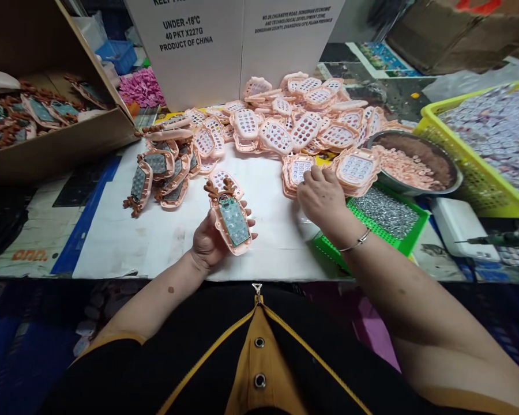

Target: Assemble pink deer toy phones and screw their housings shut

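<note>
My left hand holds a pink toy phone shell with brown antlers and a green circuit board facing up. The fingers wrap round it from behind, and the thumb lies along its left edge. My right hand is between two stacks of pink shell halves with white keypads, the left stack and the right stack. Its fingers are curled downward at the left stack, and the fingertips are partly hidden, so what they grip cannot be made out. A single keypad shell half lies just behind the held shell.
Antlered shells are piled at left, beside a cardboard box of similar ones. Loose keypad halves cover the back. At right are a metal bowl of pink pieces, a green basket of screws, a yellow basket and a power screwdriver.
</note>
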A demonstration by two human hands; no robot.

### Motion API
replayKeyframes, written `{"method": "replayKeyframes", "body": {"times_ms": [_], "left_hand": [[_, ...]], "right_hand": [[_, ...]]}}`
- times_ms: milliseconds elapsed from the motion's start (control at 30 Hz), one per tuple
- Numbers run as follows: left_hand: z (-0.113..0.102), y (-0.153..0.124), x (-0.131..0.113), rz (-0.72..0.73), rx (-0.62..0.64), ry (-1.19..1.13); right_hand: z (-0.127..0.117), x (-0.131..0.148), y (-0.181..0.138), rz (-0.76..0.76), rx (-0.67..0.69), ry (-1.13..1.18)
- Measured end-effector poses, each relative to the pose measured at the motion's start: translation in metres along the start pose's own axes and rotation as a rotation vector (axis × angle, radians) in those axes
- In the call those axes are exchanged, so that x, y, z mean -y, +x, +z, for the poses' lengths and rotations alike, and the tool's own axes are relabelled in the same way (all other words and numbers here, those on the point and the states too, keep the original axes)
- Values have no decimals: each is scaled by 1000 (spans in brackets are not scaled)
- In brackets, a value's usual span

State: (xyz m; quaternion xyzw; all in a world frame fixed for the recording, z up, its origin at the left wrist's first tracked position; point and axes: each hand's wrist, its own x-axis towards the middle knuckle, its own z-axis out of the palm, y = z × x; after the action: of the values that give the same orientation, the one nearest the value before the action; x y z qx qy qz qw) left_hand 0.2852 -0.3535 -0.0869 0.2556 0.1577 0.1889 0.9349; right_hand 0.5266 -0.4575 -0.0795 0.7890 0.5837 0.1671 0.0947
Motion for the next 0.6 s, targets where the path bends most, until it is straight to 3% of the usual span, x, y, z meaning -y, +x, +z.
{"method": "replayKeyframes", "body": {"times_ms": [267, 400, 500, 600], "left_hand": [[-2, 4, 0, 58, -64, 45], [0, 4, -1, 72, -58, 58], [5, 3, -1, 114, -71, 56], [9, 1, 0, 144, -68, 59]], "right_hand": [[-18, 11, -31, -11, -227, -29], [-29, 38, -56, -140, -457, -45], [-33, 58, -72, -284, -552, 121], [-31, 67, -83, -375, -488, 407]]}}
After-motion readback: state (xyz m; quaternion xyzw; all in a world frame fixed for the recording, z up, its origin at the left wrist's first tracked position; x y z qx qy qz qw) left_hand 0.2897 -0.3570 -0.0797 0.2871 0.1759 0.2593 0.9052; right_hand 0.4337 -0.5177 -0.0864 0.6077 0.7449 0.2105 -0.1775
